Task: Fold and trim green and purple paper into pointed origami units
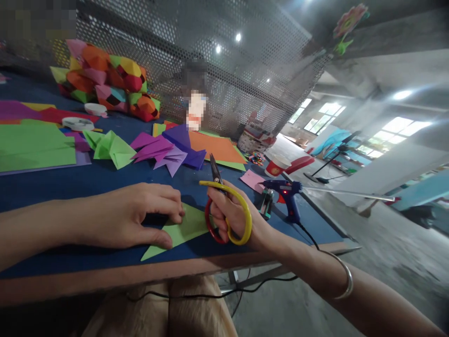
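craft workshop: scissors (218, 179), glue gun (286, 188), stacked paper (35, 150), bare floor (389, 276).

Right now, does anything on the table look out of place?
One thing: the glue gun, right of the scissors, shows a red light, and its tip seems to overlap the pink paper. If hot, it could mark it.

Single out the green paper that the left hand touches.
It's the pointed light-green piece in front, where the left hand rests. Other green papers, such as the peaked piece and the broad sheet at far left, lie farther back, untouched.
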A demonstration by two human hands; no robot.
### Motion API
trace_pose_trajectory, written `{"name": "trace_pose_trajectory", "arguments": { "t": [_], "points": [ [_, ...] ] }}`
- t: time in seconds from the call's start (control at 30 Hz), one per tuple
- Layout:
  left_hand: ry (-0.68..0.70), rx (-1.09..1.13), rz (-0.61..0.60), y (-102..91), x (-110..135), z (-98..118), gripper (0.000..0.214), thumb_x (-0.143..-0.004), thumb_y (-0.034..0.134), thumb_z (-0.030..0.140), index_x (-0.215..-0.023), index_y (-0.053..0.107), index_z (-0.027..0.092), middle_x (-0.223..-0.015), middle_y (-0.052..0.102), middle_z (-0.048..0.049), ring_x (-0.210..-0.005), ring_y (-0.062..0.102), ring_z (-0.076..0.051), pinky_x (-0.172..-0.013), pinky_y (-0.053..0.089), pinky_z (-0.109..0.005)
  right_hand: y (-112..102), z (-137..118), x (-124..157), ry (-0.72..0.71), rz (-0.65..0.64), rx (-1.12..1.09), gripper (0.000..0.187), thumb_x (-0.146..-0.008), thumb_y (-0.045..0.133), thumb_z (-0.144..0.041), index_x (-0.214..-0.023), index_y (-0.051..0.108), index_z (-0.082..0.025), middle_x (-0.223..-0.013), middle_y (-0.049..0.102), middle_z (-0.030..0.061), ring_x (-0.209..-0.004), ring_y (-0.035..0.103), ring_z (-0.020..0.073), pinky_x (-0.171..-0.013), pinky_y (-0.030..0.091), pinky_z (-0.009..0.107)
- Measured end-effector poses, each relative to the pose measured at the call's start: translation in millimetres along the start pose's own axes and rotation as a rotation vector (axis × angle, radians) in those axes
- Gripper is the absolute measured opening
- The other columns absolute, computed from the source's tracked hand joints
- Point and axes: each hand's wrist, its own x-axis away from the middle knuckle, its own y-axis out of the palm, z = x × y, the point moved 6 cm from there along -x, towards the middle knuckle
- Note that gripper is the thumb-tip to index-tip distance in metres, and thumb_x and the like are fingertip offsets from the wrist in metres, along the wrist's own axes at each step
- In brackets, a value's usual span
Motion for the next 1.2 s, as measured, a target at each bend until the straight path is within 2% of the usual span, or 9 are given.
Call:
{"name": "trace_pose_trajectory", "arguments": {
  "t": [0.2,0.3,0.37,0.53,0.67,0.73,0.87,1.0,1.2],
  "points": [
    [-0.018,0.008,-0.017,0.6,-2,-1,0.007,-0.105,0.085,0.028,-0.104,0.08,0.024,-0.113,0.083,-0.0037,-0.102,0.079,-0.024,-0.091,0.06,-0.033,-36,2,-1,0.033,0.12,0.062,0.051,-0.092,0.086,-0.067,-0.09,0.051,-0.03,-0.051,0.048,-0.014,-0.032,0.045,0.0103,-0.031,0.038,0.022],
    [-0.017,0.003,-0.018,1.4,-3,-3,0.01,-0.103,0.088,0.027,-0.11,0.081,0.025,-0.116,0.083,-0.0032,-0.104,0.08,-0.024,-0.093,0.06,-0.032,-38,-1,2,0.0,0.135,0.104,0.049,-0.094,0.083,-0.067,-0.089,0.051,-0.029,-0.051,0.049,-0.013,-0.033,0.047,0.011,-0.033,0.04,0.023],
    [-0.006,-0.005,-0.003,1.2,-3,-6,0.021,-0.1,0.092,0.03,-0.119,0.083,0.026,-0.124,0.083,-0.0039,-0.109,0.082,-0.024,-0.099,0.061,-0.031,-35,-6,6,-0.029,0.133,0.129,0.051,-0.096,0.081,-0.069,-0.086,0.051,-0.029,-0.049,0.049,-0.0121,-0.033,0.047,0.011,-0.034,0.039,0.023],
    [-0.044,-0.062,-0.009,2.7,-3,-12,0.041,-0.092,0.101,0.032,-0.129,0.084,0.022,-0.138,0.081,-0.0096,-0.124,0.081,-0.029,-0.114,0.06,-0.033,-11,-25,14,-0.107,0.092,0.132,0.056,-0.1,0.078,-0.073,-0.081,0.05,-0.029,-0.049,0.056,-0.0088,-0.037,0.054,0.0118,-0.04,0.045,0.023],
    [-0.055,-0.061,-0.038,3.5,-6,-9,0.042,-0.086,0.1,0.016,-0.126,0.087,0.021,-0.136,0.082,-0.0093,-0.127,0.079,-0.03,-0.119,0.059,-0.037,29,-23,11,-0.143,-0.044,0.059,0.053,-0.106,0.07,-0.077,-0.087,0.054,-0.03,-0.051,0.064,-0.007,-0.043,0.061,0.0146,-0.048,0.053,0.025],
    [-0.055,-0.043,-0.059,2.7,-7,-5,0.045,-0.082,0.099,0.009,-0.123,0.09,0.024,-0.136,0.083,-0.007,-0.129,0.078,-0.031,-0.123,0.056,-0.038,48,-16,6,-0.143,-0.11,-0.018,0.05,-0.105,0.074,-0.076,-0.096,0.055,-0.03,-0.052,0.066,-0.0085,-0.043,0.062,0.0151,-0.048,0.053,0.025],
    [-0.082,-0.024,-0.101,0.3,-7,-4,0.044,-0.08,0.109,0.027,-0.12,0.092,0.032,-0.142,0.082,-0.0037,-0.132,0.075,-0.032,-0.124,0.055,-0.038,64,-4,-2,-0.133,-0.17,-0.118,0.05,-0.105,0.075,-0.077,-0.109,0.054,-0.031,-0.053,0.063,-0.0118,-0.042,0.059,0.0146,-0.048,0.054,0.024],
    [-0.082,-0.008,-0.081,-1.5,-4,-9,0.057,-0.085,0.108,0.05,-0.133,0.088,0.027,-0.141,0.08,-0.0102,-0.132,0.076,-0.033,-0.118,0.058,-0.037,45,-4,-3,-0.121,-0.126,-0.063,0.049,-0.106,0.074,-0.074,-0.101,0.052,-0.03,-0.049,0.057,-0.0129,-0.04,0.058,0.014,-0.046,0.052,0.024],
    [-0.089,-0.037,-0.065,-1.1,1,-13,0.064,-0.086,0.107,0.052,-0.139,0.084,0.026,-0.142,0.079,-0.0098,-0.126,0.079,-0.031,-0.117,0.059,-0.036,-12,1,2,-0.061,0.077,0.052,0.052,-0.099,0.078,-0.072,-0.095,0.049,-0.03,-0.053,0.055,-0.0144,-0.033,0.053,0.0118,-0.037,0.046,0.022]
  ]
}}
